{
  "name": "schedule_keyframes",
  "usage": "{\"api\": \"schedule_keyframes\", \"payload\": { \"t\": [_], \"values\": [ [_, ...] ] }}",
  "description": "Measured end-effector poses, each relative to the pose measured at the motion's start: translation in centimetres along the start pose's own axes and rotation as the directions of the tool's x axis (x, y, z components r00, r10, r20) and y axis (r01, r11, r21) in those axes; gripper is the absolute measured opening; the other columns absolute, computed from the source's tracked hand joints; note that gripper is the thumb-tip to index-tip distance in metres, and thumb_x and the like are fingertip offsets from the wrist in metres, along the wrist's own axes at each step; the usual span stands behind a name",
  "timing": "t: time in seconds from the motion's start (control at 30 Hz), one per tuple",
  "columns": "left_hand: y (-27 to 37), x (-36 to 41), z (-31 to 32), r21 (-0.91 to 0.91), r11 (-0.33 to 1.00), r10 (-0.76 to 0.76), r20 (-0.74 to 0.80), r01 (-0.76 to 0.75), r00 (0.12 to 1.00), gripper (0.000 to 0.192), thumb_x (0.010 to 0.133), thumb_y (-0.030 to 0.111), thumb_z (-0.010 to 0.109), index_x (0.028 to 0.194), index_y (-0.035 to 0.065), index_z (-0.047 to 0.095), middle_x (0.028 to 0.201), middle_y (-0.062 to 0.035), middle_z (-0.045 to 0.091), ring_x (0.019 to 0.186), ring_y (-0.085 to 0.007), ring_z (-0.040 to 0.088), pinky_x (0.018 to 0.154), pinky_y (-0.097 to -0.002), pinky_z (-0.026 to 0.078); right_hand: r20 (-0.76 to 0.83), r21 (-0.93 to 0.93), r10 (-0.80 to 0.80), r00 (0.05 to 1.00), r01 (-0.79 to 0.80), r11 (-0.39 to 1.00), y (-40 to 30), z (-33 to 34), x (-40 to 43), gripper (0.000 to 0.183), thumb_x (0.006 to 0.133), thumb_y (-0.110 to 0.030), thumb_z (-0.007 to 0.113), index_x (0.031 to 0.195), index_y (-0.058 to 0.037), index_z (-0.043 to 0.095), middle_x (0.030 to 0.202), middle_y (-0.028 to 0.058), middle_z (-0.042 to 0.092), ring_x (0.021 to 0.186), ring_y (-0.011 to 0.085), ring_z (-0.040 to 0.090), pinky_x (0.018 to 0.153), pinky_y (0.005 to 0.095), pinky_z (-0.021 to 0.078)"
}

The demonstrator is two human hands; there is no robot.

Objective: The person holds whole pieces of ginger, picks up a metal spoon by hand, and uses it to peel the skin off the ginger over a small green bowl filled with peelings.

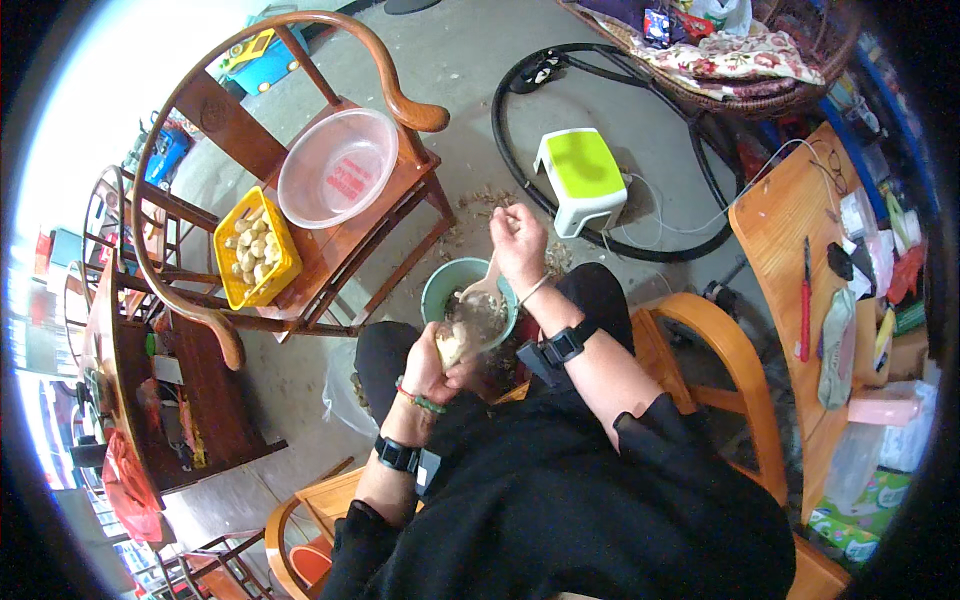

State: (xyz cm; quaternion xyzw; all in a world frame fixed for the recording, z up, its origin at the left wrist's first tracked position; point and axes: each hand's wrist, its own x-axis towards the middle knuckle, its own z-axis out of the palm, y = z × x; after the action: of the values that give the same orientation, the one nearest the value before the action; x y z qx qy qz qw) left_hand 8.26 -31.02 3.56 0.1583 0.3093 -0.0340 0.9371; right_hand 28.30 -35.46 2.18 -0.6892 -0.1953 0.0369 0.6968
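My left hand [433,369] is closed around a pale, lumpy peeled root or tuber [451,345], just over the near edge of a light green bucket [433,288] between my knees. My right hand [519,241] grips the handle of a pale spoon [484,288], its bowl pointing down over the bucket towards the tuber. Dark and pale scraps, partly blurred, lie inside the bucket. A yellow plastic basket [295,275] of peeled, roundish tubers [256,251] sits on a wooden armchair at the left, beside a translucent plastic basin [337,169].
The wooden armchair [360,225] stands ahead on the left. A white and green step stool [589,165] stands inside a black ring-shaped base [502,124]. At the right is a wooden table [780,202] with a red-handled tool [805,319]. Scraps litter the floor around the bucket.
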Motion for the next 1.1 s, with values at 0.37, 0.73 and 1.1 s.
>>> {"api": "schedule_keyframes", "payload": {
  "t": [0.37,0.73,1.1],
  "values": [
    [-0.6,0.3,0.0,-0.079,0.996,0.047,0.003,-0.047,0.999,0.041,0.091,0.041,0.022,0.09,0.009,0.048,0.059,-0.0058,0.044,0.036,-0.0099,0.03,0.029,-0.0198,0.021,0.012,0.224,0.102,0.995,-0.102,0.969,-1.3,1.0,-0.8,0.017,0.083,-0.014,0.058,0.072,-0.0023,0.051,0.055,-0.0028,0.049,0.049,0.0052,0.042,0.044,0.024,0.0353],
    [-0.5,0.5,1.2,0.024,0.962,0.272,-0.107,-0.271,0.956,0.058,0.086,0.062,0.027,0.094,0.0091,0.05,0.066,-0.0094,0.05,0.041,-0.013,0.038,0.032,-0.0194,0.025,0.007,0.246,0.166,0.986,-0.162,0.956,-2.2,-0.2,-0.3,0.018,0.084,-0.015,0.056,0.07,-0.0043,0.05,0.057,-0.0057,0.045,0.051,0.0028,0.038,0.045,0.0209,0.0303],
    [-0.9,0.6,2.6,0.338,0.889,0.4,-0.245,-0.309,0.883,0.039,0.09,0.044,0.037,0.08,0.009,0.051,0.055,-0.0034,0.047,0.039,-0.0135,0.041,0.033,-0.0228,0.026,0.055,-0.024,0.078,0.995,-0.076,0.997,-1.7,1.3,-1.2,0.02,0.081,-0.017,0.059,0.069,-0.0028,0.052,0.054,0.0035,0.054,0.048,0.0093,0.049,0.045,0.0287,0.0397]
  ]
}}
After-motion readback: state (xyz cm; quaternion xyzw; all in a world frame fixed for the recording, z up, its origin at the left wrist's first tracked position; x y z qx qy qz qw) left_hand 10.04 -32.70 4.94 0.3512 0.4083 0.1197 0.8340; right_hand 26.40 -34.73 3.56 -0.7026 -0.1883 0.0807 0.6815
